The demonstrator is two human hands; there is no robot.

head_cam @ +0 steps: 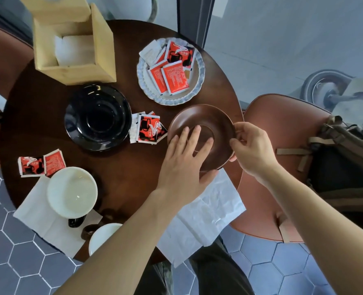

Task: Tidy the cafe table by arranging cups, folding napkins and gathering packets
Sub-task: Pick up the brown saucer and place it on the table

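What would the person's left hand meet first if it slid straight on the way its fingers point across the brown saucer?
Probably the saucer's far rim, then the white scalloped plate of packets; the left hand lies on the saucer.

Soft even daylight; glare on black saucer (97, 118); wide-angle bending, slight blur at edges

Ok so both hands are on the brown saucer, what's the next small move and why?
Probably lift the brown saucer clear and set it on bare table further in. It overlaps the unfolded white napkin at the near edge and sits close to the table rim. The left hand rests flat on it; the right hand pinches its edge, so the grip looks ready for a lift.
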